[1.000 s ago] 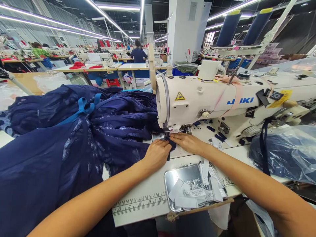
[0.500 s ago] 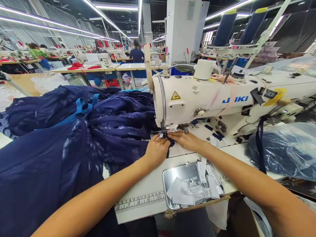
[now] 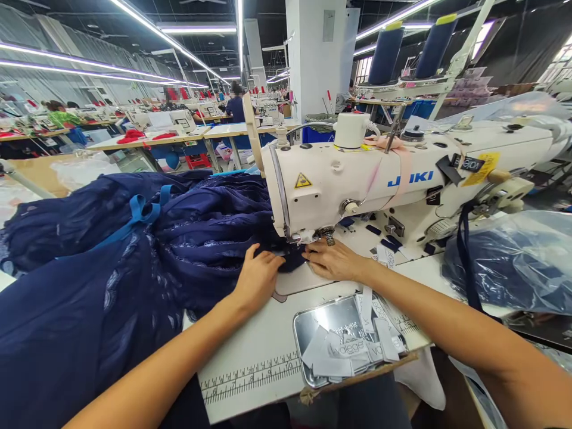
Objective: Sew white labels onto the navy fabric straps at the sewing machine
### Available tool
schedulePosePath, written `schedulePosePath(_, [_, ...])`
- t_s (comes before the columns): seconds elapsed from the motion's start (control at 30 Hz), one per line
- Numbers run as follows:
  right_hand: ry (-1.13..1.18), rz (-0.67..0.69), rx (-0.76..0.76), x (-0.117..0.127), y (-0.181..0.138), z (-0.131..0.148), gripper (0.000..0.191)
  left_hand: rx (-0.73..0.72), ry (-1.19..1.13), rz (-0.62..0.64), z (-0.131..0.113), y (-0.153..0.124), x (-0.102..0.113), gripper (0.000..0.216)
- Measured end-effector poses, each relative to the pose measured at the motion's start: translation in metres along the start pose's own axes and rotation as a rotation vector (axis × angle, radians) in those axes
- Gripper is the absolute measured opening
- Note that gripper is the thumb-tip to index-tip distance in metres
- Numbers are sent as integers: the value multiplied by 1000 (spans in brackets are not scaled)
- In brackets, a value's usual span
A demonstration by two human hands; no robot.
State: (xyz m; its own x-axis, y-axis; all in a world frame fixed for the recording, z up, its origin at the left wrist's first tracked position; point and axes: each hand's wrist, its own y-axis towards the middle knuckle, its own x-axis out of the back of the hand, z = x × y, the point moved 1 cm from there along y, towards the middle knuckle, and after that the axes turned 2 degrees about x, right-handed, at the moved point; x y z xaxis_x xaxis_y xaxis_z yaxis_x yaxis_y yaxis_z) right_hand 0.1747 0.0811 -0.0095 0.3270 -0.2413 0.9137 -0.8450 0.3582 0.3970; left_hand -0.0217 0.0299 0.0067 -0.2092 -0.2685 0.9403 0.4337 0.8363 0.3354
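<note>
Navy fabric, part of a garment (image 3: 214,223) with lacy trim, runs under the head of a white sewing machine (image 3: 330,173). My left hand (image 3: 258,279) rests on its near edge, left of the needle area, fingers stretched out and thumb raised apart. On the other side, my right hand (image 3: 335,260) has its fingers bent and closed at the fabric's right edge, close to the presser foot. The fingertips partly hide what they pinch, and the needle itself is hard to make out.
A metal tray (image 3: 308,325) of printed white labels sits at the table's front edge, beside a printed ruler (image 3: 254,378). Small dark pieces (image 3: 391,243) lie under the machine arm. A plastic-wrapped navy bundle (image 3: 513,262) is at right. Thread cones (image 3: 385,53) stand behind.
My left hand has moved left, away from the presser foot, and its thumb has lifted. The right hand stays by the needle area, fingers more bent. The whole view has shifted slightly.
</note>
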Motion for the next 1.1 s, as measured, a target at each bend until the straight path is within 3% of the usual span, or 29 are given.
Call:
schedulePosePath(0.1, [30, -22, 2, -1, -1, 11, 28, 204, -167, 22, 23, 13, 3, 31])
schedulePosePath(0.2, [16, -43, -27, -4, -1, 18, 30, 349, -293, 32, 29, 21, 3, 27])
schedulePosePath(0.27, [28, -47, -38, -6, -1, 18, 30, 273, -264, 23, 22, 20, 3, 27])
schedulePosePath(0.4, [132, -65, -61, -7, -1, 13, 28, -77, 12, -52, 4, 12, 2, 32])
schedulePosePath(0.47, [220, -84, -82, -8, -2, 10, 27, -168, 134, -63, -1, 9, 0, 27])
schedulePosePath(0.73, [487, -184, -66, -16, -6, -3, 25, -272, 243, -83, 0, 9, -10, 21])
schedulePosePath(0.9, [480, -179, -47, -16, -7, -5, 24, -334, 178, -120, -1, 11, -16, 23])
schedulePosePath(1.1, [352, -138, 8, -8, -6, -1, 26, -321, 128, -58, 0, 10, -13, 25])
